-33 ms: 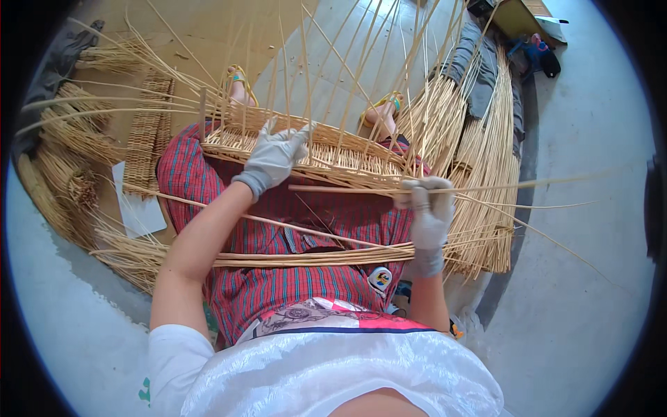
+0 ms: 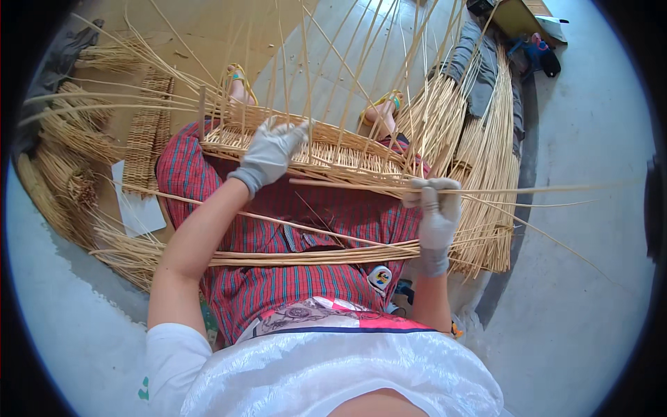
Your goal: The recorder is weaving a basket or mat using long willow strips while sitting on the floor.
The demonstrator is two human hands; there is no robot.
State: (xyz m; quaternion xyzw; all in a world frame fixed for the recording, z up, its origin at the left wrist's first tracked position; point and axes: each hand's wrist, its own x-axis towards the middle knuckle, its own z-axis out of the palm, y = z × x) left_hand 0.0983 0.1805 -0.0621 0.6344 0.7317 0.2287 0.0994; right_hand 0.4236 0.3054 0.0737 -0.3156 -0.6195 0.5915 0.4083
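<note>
We note the wicker basket (image 2: 326, 156) over the lap (image 2: 250, 238); right hand (image 2: 436, 215) fingers pinch a rod (image 2: 333, 185); left hand (image 2: 271, 153) fingers bend over the weave, grip we cannot tell; upright stakes (image 2: 306, 69) crowd the far side, rod bundles (image 2: 488, 160) flank right, woven panel (image 2: 142, 142) left

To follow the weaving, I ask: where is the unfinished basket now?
In the head view, the unfinished basket lies across the plaid-covered knees, just above the picture's centre, left of the large stalk bundles.
</note>
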